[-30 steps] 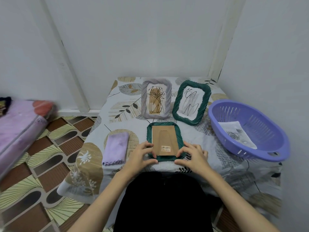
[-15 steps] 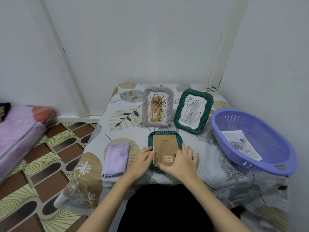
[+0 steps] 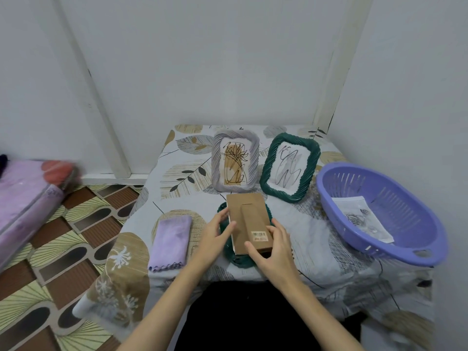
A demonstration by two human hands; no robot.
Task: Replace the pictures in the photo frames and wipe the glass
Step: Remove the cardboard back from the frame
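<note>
Lifting the cardboard backing board [image 3: 249, 222] out of the face-down green frame [image 3: 240, 259] at lower centre of the tabletop [image 3: 316, 239].
The right hand [image 3: 274, 249] pinches the board's near end; the left hand [image 3: 215, 234] grips its left edge. Next, likely: set it aside and swap in the replacement picture [image 3: 362, 219] from the purple basket [image 3: 405, 239] at right; the wiping cloth [image 3: 171, 239] lies left.

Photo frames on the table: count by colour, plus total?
Green: 2, one upright green frame and one face-down green frame with its brown backing board lifted in the grip of the left hand and right hand.
Grey: 1, upright grey frame.
Total: 3
</note>
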